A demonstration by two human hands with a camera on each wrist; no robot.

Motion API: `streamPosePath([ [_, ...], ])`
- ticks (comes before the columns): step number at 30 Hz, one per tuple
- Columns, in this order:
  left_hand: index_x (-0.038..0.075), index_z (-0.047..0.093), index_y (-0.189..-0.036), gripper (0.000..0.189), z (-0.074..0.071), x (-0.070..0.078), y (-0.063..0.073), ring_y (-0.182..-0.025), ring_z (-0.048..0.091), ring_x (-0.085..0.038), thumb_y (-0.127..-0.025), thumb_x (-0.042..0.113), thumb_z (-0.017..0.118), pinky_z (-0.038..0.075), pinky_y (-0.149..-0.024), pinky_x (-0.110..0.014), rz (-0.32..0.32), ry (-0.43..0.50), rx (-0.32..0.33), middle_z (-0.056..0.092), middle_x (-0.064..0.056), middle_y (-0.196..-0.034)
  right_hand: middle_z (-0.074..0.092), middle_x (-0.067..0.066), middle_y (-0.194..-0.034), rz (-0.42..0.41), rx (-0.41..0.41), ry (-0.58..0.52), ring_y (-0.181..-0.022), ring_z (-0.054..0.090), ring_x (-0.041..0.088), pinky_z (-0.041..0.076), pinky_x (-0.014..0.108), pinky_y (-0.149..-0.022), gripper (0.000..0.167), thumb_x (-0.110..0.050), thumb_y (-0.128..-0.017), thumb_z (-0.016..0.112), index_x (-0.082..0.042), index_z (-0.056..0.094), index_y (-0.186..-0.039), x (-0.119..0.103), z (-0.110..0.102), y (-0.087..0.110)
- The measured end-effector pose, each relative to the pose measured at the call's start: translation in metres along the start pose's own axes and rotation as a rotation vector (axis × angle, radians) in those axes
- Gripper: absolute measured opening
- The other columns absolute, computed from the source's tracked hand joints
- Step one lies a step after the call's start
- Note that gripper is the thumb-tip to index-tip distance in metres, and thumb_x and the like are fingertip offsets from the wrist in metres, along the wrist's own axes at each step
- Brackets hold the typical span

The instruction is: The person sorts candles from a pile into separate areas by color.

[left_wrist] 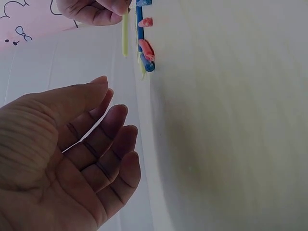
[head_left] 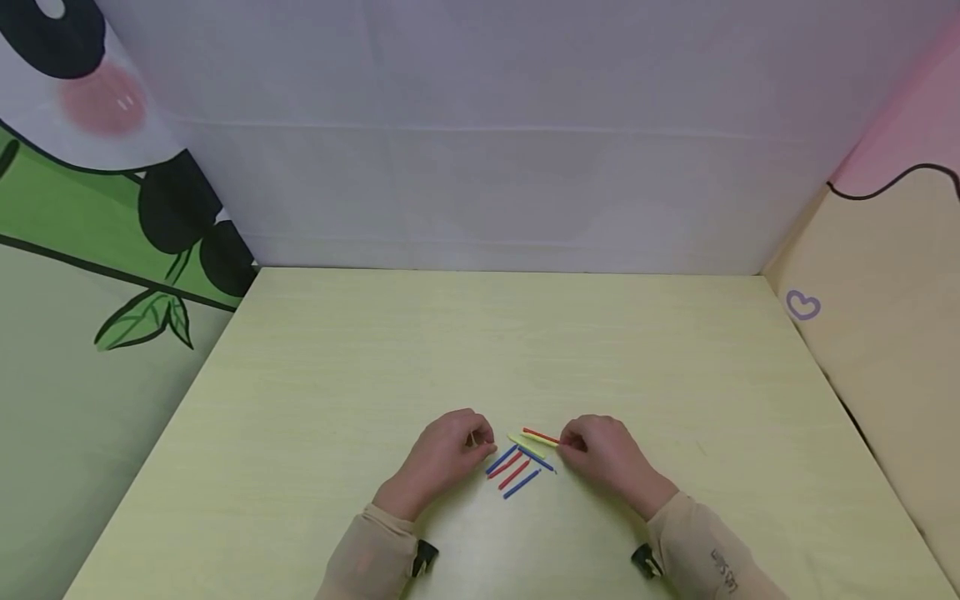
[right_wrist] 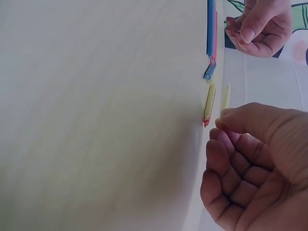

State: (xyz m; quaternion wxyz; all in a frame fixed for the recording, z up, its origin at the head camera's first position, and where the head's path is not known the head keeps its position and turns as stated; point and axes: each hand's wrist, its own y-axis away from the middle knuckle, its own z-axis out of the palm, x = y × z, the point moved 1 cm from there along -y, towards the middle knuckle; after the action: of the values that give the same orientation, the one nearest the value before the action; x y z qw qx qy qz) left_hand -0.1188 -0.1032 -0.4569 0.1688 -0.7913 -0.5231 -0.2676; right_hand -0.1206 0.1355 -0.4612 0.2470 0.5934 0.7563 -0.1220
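Pinched between the thumb and index finger of my right hand (head_left: 603, 450) is a thin yellow candle (right_wrist: 226, 96), raised above the table in the right wrist view. My left hand (head_left: 453, 450) hovers left of the pile with loosely bent fingers; its palm shows nothing held in the left wrist view. Between the hands lies a small group of thin candles: blue candles (head_left: 522, 484), red candles (head_left: 513, 475) and a yellow one (head_left: 517, 441). Several lie roughly parallel on a slant, while others cross the opposite way at the top. Some overlap, so their exact contacts are unclear.
The pale wooden table (head_left: 337, 358) runs back to a white cloth wall (head_left: 480, 192). Printed side panels stand left and right, the right one with a purple heart (head_left: 803, 305). Black straps (head_left: 647, 561) are at both wrists.
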Motion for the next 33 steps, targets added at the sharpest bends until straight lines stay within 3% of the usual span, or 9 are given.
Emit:
streamPosePath([
  [16, 0.018, 0.066, -0.085, 0.009, 0.001, -0.003, -0.003, -0.075, 0.052, -0.011, -0.087, 0.018, 0.074, 0.045, -0.070, -0.027, 0.032, 0.034, 0.012, 0.055, 0.010, -0.080, 0.057, -0.007, -0.072, -0.046, 0.002, -0.024, -0.068, 0.049, 0.012, 0.046, 0.030, -0.068, 0.006, -0.011, -0.083, 0.076, -0.013, 0.071, -0.081, 0.007, -0.010, -0.013],
  [33, 0.020, 0.068, -0.093, 0.005, 0.003, -0.008, -0.010, -0.078, 0.053, -0.009, -0.089, 0.021, 0.072, 0.047, -0.071, -0.026, -0.026, 0.139, -0.033, 0.058, 0.012, -0.084, 0.059, -0.006, -0.073, -0.090, 0.000, -0.073, -0.068, 0.051, 0.012, 0.047, 0.029, -0.067, 0.005, -0.011, -0.085, 0.076, -0.011, 0.071, -0.083, 0.011, -0.017, -0.028],
])
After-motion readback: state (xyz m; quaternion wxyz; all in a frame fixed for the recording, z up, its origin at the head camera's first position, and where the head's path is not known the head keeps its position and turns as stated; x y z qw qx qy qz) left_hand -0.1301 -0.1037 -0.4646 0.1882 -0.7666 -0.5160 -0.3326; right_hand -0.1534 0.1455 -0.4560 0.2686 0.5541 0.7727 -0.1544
